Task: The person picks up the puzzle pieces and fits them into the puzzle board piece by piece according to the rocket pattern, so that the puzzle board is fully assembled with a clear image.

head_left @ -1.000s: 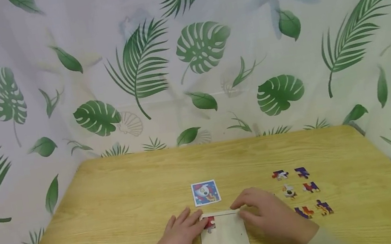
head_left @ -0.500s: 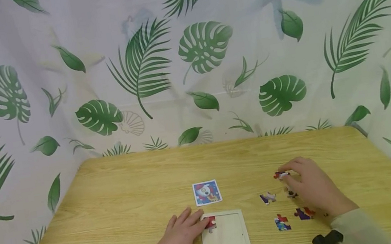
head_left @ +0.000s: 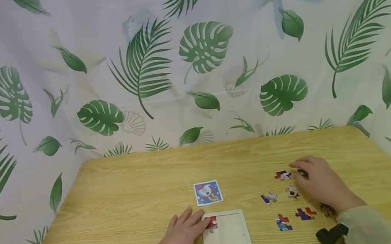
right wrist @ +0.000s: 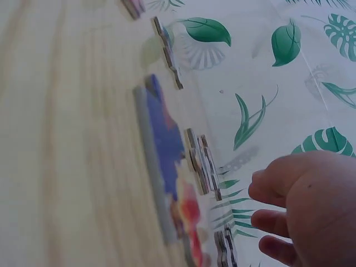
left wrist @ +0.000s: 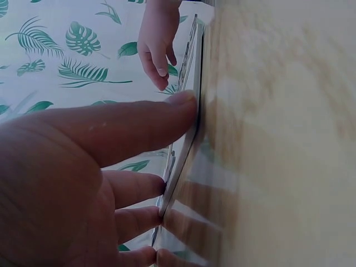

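Note:
My left hand (head_left: 177, 243) rests along the left side of a shallow wooden puzzle tray (head_left: 247, 234), fingers straight and spread, thumb at the near corner. In the left wrist view, thumb and fingertips touch the tray's edge (left wrist: 196, 119). One red puzzle piece (head_left: 212, 222) sits in the tray's far left corner beside my index finger. Over the loose pieces at the right is my right hand (head_left: 323, 187), thumb and index finger apart around a dark purple piece (head_left: 303, 173). Left of those fingertips lies a red-and-white piece (head_left: 283, 175). The right wrist view shows loosely bent fingers (right wrist: 272, 222).
A small picture card (head_left: 208, 192) lies behind the tray. More loose pieces lie at the right: a purple-and-white one (head_left: 269, 198), a white one (head_left: 292, 192), a blue-and-red one (head_left: 284, 222) and a purple-and-orange one (head_left: 305, 213). Another piece (head_left: 327, 209) is partly hidden under my right wrist.
My right hand has left the tray's far right corner for the loose pieces, then shifted slightly right from the red-and-white piece to the dark purple one. My left hand has stayed on the tray.

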A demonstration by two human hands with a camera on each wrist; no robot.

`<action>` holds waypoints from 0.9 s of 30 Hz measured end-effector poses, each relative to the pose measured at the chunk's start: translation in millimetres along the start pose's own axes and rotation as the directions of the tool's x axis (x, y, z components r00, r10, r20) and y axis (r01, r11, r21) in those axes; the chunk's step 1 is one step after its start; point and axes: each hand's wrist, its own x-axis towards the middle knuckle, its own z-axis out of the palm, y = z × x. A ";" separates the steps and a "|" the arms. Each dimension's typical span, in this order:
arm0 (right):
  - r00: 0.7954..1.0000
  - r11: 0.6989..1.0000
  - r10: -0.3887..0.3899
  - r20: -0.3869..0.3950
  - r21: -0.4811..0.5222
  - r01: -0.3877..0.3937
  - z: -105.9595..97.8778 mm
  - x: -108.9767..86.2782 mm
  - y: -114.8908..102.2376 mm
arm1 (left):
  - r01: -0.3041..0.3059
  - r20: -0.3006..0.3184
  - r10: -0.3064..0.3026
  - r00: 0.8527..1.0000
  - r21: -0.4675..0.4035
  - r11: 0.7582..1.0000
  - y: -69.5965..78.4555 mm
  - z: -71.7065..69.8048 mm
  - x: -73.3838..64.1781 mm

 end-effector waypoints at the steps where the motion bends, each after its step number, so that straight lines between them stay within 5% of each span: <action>1: 1.000 1.000 -0.003 -0.001 -0.010 0.003 1.3 1.0 1.0 | 0.003 -0.001 -0.003 1.000 0.001 1.000 -0.1 -0.1 0.0; 10: 0.996 0.979 -0.076 0.041 -0.186 0.083 13.9 4.4 7.7 | 0.030 0.007 -0.030 1.000 0.002 1.000 0.3 4.0 0.6; 27: 0.991 0.978 -0.117 0.070 -0.163 0.127 13.4 9.8 2.0 | 0.036 -0.009 -0.036 0.999 0.036 0.999 1.6 3.1 2.4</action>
